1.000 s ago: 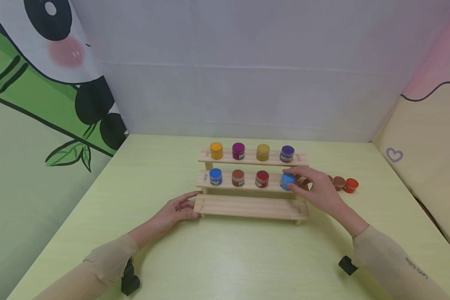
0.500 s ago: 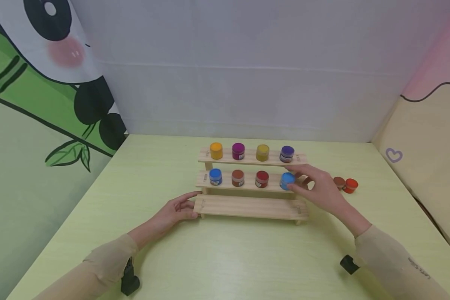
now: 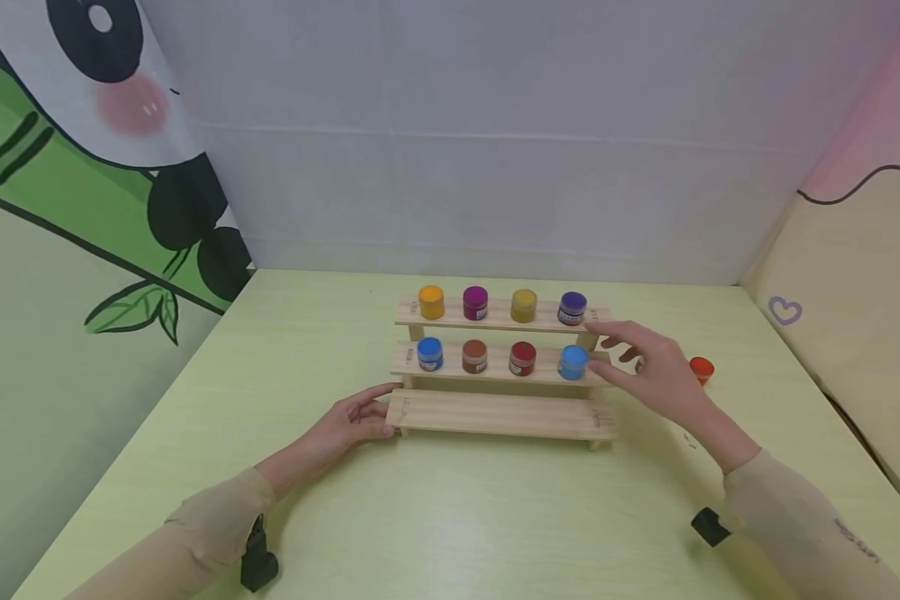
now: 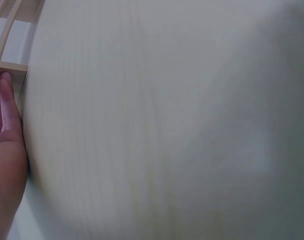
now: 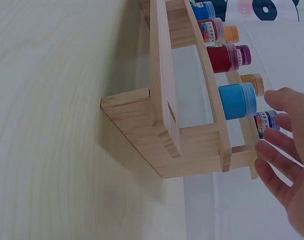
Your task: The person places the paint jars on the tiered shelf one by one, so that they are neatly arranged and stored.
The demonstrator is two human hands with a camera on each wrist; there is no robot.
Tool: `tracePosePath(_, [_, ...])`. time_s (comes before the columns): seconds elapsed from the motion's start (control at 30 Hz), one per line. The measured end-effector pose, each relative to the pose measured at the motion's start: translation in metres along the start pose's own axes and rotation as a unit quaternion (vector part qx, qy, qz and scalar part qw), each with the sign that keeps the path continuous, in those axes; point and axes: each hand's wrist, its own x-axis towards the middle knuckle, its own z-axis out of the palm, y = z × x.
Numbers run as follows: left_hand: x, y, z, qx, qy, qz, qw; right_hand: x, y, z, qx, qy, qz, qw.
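A three-step wooden rack [image 3: 502,414] stands on the table. My left hand [image 3: 356,419] grips the left end of its lowest step, fingers behind and thumb in front; the left wrist view shows only part of this hand [image 4: 7,130]. My right hand [image 3: 656,367] is beside the rack's right end, thumb and fingers spread. Its thumb tip is close to the light blue paint jar [image 3: 573,362], last on the middle step; the right wrist view shows a gap between them. Left of that jar are a dark red jar [image 3: 522,358], a brown jar [image 3: 475,357] and a blue jar [image 3: 430,354].
The top step carries an orange jar [image 3: 431,302], a purple jar [image 3: 476,303], an ochre jar [image 3: 523,306] and a dark blue jar [image 3: 572,308]. A red jar [image 3: 702,368] on the table is partly behind my right hand. Printed walls border the table.
My right hand has let go of the light blue jar and moved a little right, its fingers parting. It now hides the brown jars on the table. The left hand stays put.
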Motion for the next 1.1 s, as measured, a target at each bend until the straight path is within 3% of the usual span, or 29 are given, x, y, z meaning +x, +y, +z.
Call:
tracePosePath(0.37, [0.000, -0.001, -0.001, -0.002, -0.003, 0.001, 1.0000, -0.004, 0.009, -0.019, 0.014, 0.048, 0.005, 0.9987])
tracePosePath(0.7, [-0.002, 0.001, 0.000, -0.001, -0.004, 0.000, 1.0000, -0.011, 0.032, -0.031, 0.013, 0.050, 0.038, 0.9979])
tracePosePath(0.97, [-0.003, 0.002, 0.000, 0.004, -0.004, 0.001, 1.0000, -0.014, 0.050, -0.036, -0.015, 0.050, 0.026, 0.9983])
tracePosePath(1.1, [-0.004, 0.003, 0.001, 0.005, -0.003, 0.000, 1.0000, -0.016, 0.058, -0.037, -0.022, 0.035, 0.040, 0.9983])
